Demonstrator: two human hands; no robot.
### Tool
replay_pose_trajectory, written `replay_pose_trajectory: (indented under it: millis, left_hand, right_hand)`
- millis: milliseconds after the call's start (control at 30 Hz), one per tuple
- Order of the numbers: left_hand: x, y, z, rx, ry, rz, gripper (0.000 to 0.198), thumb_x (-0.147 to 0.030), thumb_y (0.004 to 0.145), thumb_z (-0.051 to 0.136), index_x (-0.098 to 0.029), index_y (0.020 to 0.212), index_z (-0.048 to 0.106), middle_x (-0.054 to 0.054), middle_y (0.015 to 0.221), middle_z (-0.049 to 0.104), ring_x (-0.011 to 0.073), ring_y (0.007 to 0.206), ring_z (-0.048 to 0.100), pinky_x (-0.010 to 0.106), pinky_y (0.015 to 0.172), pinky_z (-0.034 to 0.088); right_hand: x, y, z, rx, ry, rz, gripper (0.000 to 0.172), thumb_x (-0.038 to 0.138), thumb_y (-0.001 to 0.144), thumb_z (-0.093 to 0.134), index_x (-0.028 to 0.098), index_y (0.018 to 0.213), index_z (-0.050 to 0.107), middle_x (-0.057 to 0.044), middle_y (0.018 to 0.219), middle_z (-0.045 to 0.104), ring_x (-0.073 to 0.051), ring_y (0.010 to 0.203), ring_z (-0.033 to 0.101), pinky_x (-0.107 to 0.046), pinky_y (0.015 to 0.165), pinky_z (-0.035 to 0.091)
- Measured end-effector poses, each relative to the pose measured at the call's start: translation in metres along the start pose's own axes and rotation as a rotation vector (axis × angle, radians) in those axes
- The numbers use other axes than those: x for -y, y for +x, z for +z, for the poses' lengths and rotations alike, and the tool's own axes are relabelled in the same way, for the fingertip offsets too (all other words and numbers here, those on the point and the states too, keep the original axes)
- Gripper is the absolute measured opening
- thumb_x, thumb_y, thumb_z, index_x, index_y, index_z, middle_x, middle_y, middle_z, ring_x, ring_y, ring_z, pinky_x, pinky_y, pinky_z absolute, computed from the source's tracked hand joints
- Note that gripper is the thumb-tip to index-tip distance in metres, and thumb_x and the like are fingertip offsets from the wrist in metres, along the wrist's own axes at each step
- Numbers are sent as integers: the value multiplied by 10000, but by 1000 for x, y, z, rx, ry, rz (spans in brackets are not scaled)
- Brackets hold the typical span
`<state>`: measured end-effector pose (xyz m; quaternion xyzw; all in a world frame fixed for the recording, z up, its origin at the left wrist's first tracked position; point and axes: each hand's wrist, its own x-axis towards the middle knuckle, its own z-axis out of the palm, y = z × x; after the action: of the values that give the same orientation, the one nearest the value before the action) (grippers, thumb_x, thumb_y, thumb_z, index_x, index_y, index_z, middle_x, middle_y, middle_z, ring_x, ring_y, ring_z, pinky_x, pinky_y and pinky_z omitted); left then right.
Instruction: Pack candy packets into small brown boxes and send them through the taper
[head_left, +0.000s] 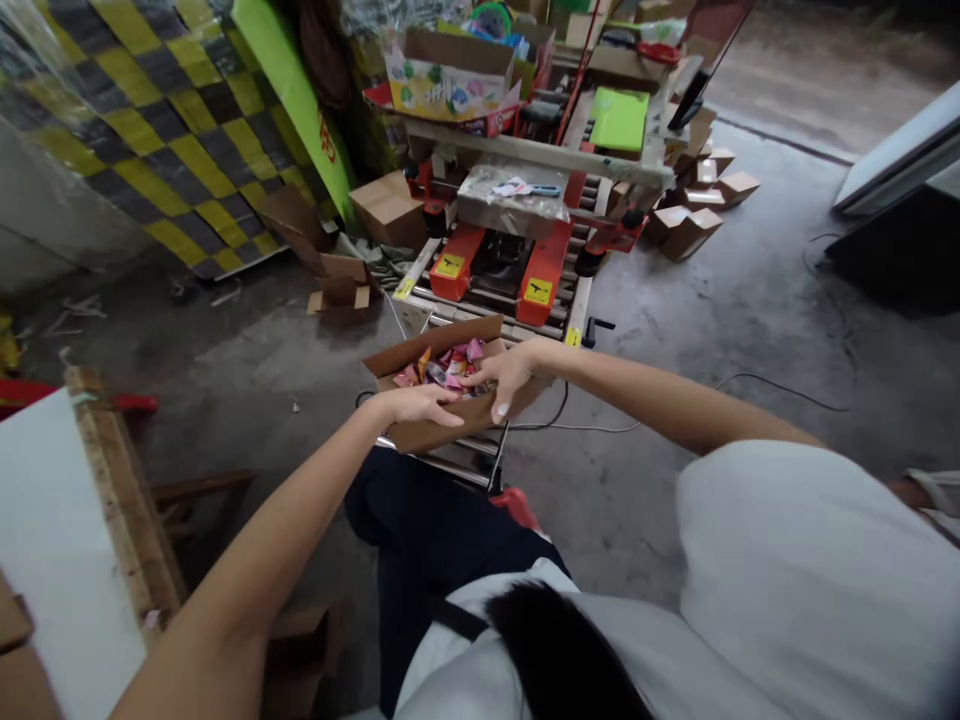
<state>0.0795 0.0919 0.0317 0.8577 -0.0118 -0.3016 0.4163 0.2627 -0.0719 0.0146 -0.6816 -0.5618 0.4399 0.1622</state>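
An open cardboard box (420, 436) sits on a roller conveyor in front of me, filled with several small colourful packets (442, 368). My left hand (420, 404) lies over the box's near side with its fingers stretched flat across the packets. My right hand (504, 376) reaches in from the right, fingers curled down onto the packets at the box's right end. What, if anything, the right fingers hold is hidden.
Beyond the box stands a carton-sealing machine (495, 262) with orange guards. Small cardboard boxes (694, 200) lie on the concrete floor to the right. A yellow-and-black chequered panel (150, 120) leans at the left. A wooden bench (127, 500) is near my left arm.
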Motion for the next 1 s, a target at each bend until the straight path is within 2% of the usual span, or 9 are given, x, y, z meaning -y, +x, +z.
replay_pose_trajectory:
  millis: [100, 167, 300, 400, 500, 600, 667, 767, 1000]
  left_hand:
    - [9, 3, -10, 66, -150, -42, 565, -584, 713, 678, -155, 1078, 723, 40, 977, 732, 223, 866, 638, 288, 772, 473]
    - [14, 3, -10, -27, -117, 30, 600, -610, 720, 691, -155, 1110, 731, 35, 984, 742, 228, 885, 650, 294, 779, 489]
    - [22, 1, 9, -497, 273, 151, 493, -568, 827, 686, -206, 1159, 733, 29, 900, 749, 212, 850, 674, 286, 794, 499]
    - [25, 1, 32, -774, 481, 143, 371, -484, 934, 607, -208, 1154, 718, 110, 1060, 734, 257, 1005, 680, 338, 900, 491]
    - [25, 3, 49, -1047, 590, 79, 530, -556, 910, 628, -138, 1235, 651, 222, 1270, 644, 352, 1249, 575, 461, 1065, 416]
    - [24, 7, 57, -1249, 664, -43, 796, -632, 888, 614, -39, 1409, 501, 294, 1404, 540, 398, 1343, 490, 510, 1119, 366]
    - [24, 9, 58, -1209, 667, -100, 761, -580, 954, 532, -34, 1475, 432, 270, 1368, 581, 369, 1290, 541, 469, 1081, 414]
    - [23, 10, 55, -1067, 684, -135, 535, -435, 1032, 392, -90, 1419, 524, 205, 1288, 659, 310, 1247, 584, 422, 1055, 453]
    - [19, 16, 36, -797, 717, -182, 452, -298, 1021, 332, -113, 1048, 743, 184, 1082, 742, 302, 1212, 615, 429, 1051, 453]
  right_hand:
    - [9, 6, -4, 49, -46, -2, 917, 416, 475, 956, 245, 1331, 674, -43, 1193, 739, -251, 1066, 668, -322, 940, 464]
    - [18, 3, -7, 34, -134, -12, 867, 428, 566, 924, 287, 1372, 641, -15, 1178, 748, -227, 1029, 669, -287, 911, 452]
    - [28, -9, -4, -84, -264, 19, 772, 434, 659, 889, 313, 1379, 640, 6, 1057, 771, -208, 932, 670, -249, 810, 438]
    - [24, -17, 10, -186, -313, 9, 700, 411, 728, 856, 304, 1384, 638, -5, 990, 759, -208, 914, 668, -256, 791, 442]
    - [16, -23, 33, -441, -359, -93, 714, 426, 745, 847, 258, 1402, 624, -91, 1213, 695, -268, 1121, 623, -326, 925, 468]
    - [13, -25, 53, -699, -392, -122, 899, 475, 790, 798, 181, 1552, 421, -190, 1515, 487, -331, 1392, 443, -440, 1104, 394]
    - [19, -21, 61, -720, -434, -71, 748, 448, 928, 639, 190, 1576, 366, -172, 1577, 435, -314, 1442, 405, -480, 1154, 332]
    - [36, -11, 64, -638, -519, -18, 471, 326, 1044, 403, 222, 1494, 492, -108, 1496, 560, -262, 1365, 504, -458, 1144, 324]
    - [58, 21, 55, -495, -622, 99, 393, 260, 1003, 410, 96, 1057, 763, -183, 1088, 754, -316, 1144, 604, -457, 1046, 359]
